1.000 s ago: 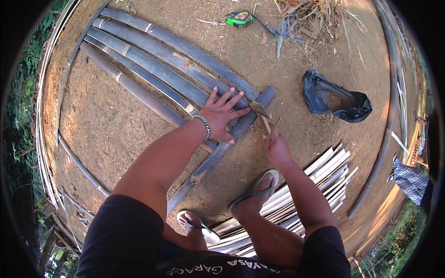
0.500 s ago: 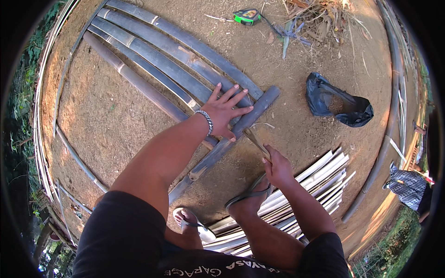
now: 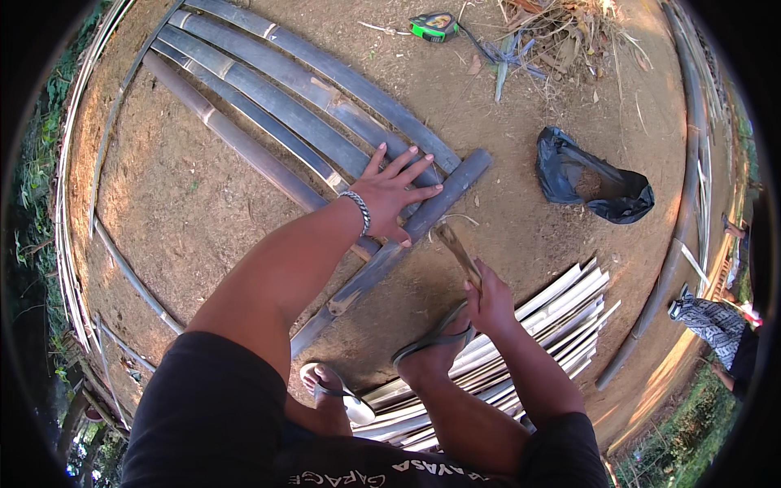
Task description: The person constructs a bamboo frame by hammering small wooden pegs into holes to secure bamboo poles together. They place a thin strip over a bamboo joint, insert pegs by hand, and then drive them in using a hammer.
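Note:
My left hand [image 3: 394, 193], with a chain bracelet at the wrist, lies palm down with fingers spread over the ends of several dark bamboo slats [image 3: 321, 134]. Those ends meet a thicker bamboo crosspiece [image 3: 443, 199], which my thumb touches. In my right hand [image 3: 490, 301] is a short brown wooden stick [image 3: 461, 254], gripped at its lower end. Its upper end points toward the crosspiece, just to the near side of it and seemingly apart. The fist hides the lower end of the stick.
A black plastic bag [image 3: 626, 191] lies on the dirt at right. Beyond are a green tape measure [image 3: 434, 28] and dry leaves [image 3: 561, 41]. Pale bamboo strips [image 3: 561, 313] lie beneath my sandalled feet. A long pole [image 3: 679, 228] and a person [image 3: 716, 325] are at far right.
The upper end of the stick has swung slightly right, with my right hand nearly in place. My left hand stays on the slats. The person at far right has shifted a little.

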`<state>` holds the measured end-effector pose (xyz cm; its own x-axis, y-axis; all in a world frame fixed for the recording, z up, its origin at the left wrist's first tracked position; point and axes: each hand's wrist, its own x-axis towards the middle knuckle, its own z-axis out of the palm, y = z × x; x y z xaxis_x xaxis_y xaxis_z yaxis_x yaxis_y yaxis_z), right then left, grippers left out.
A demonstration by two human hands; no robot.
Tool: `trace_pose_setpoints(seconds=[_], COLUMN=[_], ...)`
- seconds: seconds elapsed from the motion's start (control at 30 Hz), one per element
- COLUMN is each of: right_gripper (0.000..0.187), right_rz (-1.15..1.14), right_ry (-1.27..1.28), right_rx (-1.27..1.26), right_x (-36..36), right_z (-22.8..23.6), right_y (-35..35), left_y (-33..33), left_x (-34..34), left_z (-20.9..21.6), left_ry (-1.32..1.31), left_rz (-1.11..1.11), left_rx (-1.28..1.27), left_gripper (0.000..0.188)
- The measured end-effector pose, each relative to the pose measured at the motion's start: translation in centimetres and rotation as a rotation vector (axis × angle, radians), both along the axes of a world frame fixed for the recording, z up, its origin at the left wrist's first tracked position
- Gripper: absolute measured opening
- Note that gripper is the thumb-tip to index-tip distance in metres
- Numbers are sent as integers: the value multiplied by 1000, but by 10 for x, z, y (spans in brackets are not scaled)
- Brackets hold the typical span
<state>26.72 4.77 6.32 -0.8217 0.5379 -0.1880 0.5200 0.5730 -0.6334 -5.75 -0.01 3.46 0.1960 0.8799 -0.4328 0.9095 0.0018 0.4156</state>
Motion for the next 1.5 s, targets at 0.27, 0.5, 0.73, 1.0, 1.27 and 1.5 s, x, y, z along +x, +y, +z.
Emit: trace_pose_setpoints(seconds=[0.27,0.5,0.73,1.0,1.27,1.5], right_gripper=[57,38,29,24,24,29], right_rz=[123,-384,-640,-698,-671,-457], right_ry=[118,-86,-64,-6,53,56], right_rx=[2,-282,-256,-339,-318,-208], right_x=[-43,-77,-141,-131,-129,-76], right_z=[44,23,-14,-42,-44,-26], right_y=[5,-1,-7,-10,-10,5], left_y=[1,1,2,-1,2,-2], left_x=[2,-2,0,-2,-1,-1], left_z=[-1,5,2,-3,-1,-3], left_ry=[33,11,-12,-33,-26,-17], left_rz=[-4,1,10,16,6,14], left_rx=[-2,-22,-9,34,14,44], left_gripper=[108,107,106,107,108,109])
